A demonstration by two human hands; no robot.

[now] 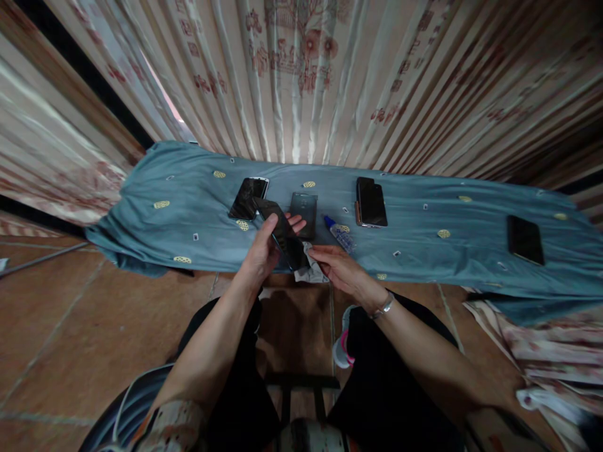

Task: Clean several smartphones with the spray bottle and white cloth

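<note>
Curtains hang behind the blue-covered surface [188, 188], where at frame centre the left hand [264, 251] grips a dark phone [285, 242] and the right hand [339, 267] pinches a white cloth [313, 270], apparently mid-wipe.

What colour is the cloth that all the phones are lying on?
The cloth is blue-grey with small yellow oval spots, seen clearly in the head view.

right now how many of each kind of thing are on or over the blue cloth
Phones: 6, with one held in the left hand, two overlapping, one dark one, one and one far right.
Small bottle with blue cap: 1
White wipe under the right hand: 1
Total: 8
</note>
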